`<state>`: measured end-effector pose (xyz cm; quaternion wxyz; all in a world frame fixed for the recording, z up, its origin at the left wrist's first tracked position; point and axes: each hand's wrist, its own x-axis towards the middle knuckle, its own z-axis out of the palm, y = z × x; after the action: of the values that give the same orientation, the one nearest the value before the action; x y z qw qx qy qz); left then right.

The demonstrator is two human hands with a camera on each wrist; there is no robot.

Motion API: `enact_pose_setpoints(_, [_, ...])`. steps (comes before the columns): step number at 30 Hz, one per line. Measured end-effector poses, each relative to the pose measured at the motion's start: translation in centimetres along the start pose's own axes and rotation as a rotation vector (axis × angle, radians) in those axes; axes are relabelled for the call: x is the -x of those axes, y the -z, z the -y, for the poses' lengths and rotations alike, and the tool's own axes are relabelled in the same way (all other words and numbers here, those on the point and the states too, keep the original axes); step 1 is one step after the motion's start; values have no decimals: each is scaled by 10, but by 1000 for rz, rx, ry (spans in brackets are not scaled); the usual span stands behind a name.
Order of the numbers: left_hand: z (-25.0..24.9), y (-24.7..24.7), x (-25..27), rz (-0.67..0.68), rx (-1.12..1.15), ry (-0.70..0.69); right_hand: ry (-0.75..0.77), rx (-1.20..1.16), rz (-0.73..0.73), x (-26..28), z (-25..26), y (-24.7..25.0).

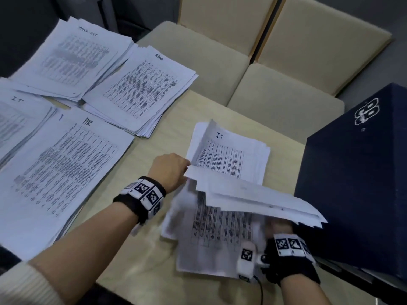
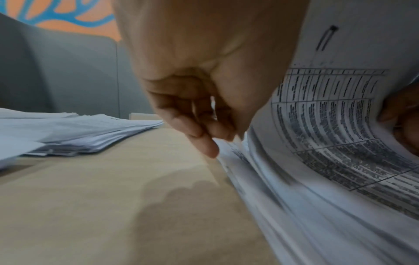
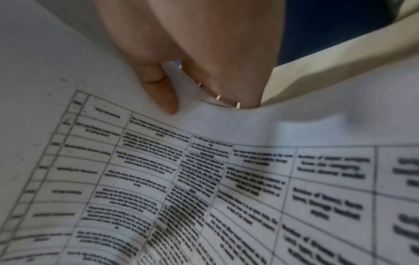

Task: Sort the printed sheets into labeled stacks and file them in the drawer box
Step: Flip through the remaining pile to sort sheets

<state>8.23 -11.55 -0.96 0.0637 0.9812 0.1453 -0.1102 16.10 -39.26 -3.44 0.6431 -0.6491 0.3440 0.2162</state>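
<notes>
Two hands grip one sheaf; four stacks.

Held bundle: white printed sheets, lifted off table, fanned and bent, blurred.
Sheet under bundle: printed table face up, blurred, flat or nearly so.
Small I.T pile: handwritten "I.T" at top, left edge curled up, just left of box.
HR stack: marked "HR", flat at near left.
Far stacks: two piles with illegible labels, edges overlapping.
Drawer box: dark blue, white logo, at right.
</notes>
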Motion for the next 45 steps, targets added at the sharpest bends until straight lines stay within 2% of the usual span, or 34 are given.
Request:
enact_pose_setpoints(1, [-1, 0, 3, -22, -13, -21, 57, 12, 46, -2, 2, -3])
enact_pose_setpoints(3, [-2, -4, 8, -94, 25, -66, 171, -164, 68, -4, 7, -10])
enact_pose_setpoints(5, [-4, -11, 12, -194, 233, -96, 231, -198, 124, -5, 11, -10])
enact_pose_setpoints(6, [-5, -13, 15, -222, 432, -88, 246, -177, 169, -5, 11, -6])
enact_pose_setpoints(8, [-6, -16, 16, -169, 920, -10, 173, -127, 172, -12, 9, 0])
enact_pose_setpoints(10, [-7, -11, 17, -27, 1293, 31, 185, -149, 179, -15, 10, 5])
enact_pose_setpoints(11, [-8, -8, 18, 26, 1374, 12, 264, -134, 146, -16, 7, 7])
enact_pose_setpoints(14, [-11, 0, 15, 45, 1432, 7, 255, -24, 106, 1, 10, 2])
enact_pose_setpoints(16, [-9, -3, 10, -47, 1409, 110, 294, -94, 67, 3, 10, 2])
enact_pose_setpoints(19, [-4, -12, -2, -210, 1088, 432, 357, -110, -10, 5, 8, -2])
enact_pose_setpoints(21, [-5, -17, -4, -133, 727, 529, 373, -126, -55, 3, 4, -1])
enact_pose_setpoints(23, [-11, -21, -6, -21, 496, 459, 322, -124, -95, -4, -1, 3])
enact_pose_setpoints(26, [-14, -24, -8, 24, 370, 321, 241, -99, -142, -6, -6, 8])
enact_pose_setpoints(30, [-6, -16, -5, -57, 39, 162, 256, -201, -99, -7, -9, 6])
enact_pose_setpoints(32, [-1, -13, 1, -111, 8, 123, 290, -244, -99, -5, -10, 5])
enact_pose_setpoints(35, [6, -23, 5, -265, 211, -34, 344, -314, -24, 3, -12, 4])
enact_pose_setpoints(37, [10, -34, 3, -291, 457, -121, 366, -322, 25, 2, -13, 7])
enact_pose_setpoints(38, [9, -39, 2, -280, 621, -114, 367, -309, 55, 0, -14, 9])
enact_pose_setpoints(42, [-14, -23, 16, -260, 1354, 68, 274, -253, 111, -12, -12, 14])
enact_pose_setpoints(43, [-21, -15, 20, -216, 1442, 141, 250, -251, 126, -13, -12, 14])
enact_pose_setpoints(45, [-31, -4, 21, -41, 1500, 264, 196, -269, 192, -17, -12, 13])
